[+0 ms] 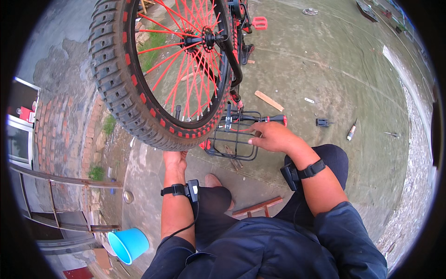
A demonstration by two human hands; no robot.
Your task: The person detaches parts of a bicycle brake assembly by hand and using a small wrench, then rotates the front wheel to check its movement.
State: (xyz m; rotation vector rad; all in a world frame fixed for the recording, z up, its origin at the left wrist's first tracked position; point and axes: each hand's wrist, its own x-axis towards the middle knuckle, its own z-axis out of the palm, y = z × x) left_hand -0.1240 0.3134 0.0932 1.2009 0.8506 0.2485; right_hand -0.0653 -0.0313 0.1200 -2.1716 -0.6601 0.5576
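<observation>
A bicycle wheel with a knobby black tyre (113, 76) and red spokes fills the upper left, mounted on a black bicycle frame (232, 58). My left hand (174, 160) is at the underside of the tyre, its fingers mostly hidden behind the rubber. Over the right side of a black wire rack (236, 153) hovers my right hand (274, 136). Its thumb and forefinger are apart, and nothing shows between them. A red-ringed black handlebar grip (277, 119) lies just beyond that hand. Higher up, a red pedal (259, 23) sticks out from the bicycle.
Right of the bicycle, a wooden strip (269, 100), a small black block-like part (322, 122) and a small tube (351, 132) lie on the ground. A blue bucket (128, 245) stands at lower left near metal railings (69, 178). Between my feet is a reddish wooden piece (258, 207).
</observation>
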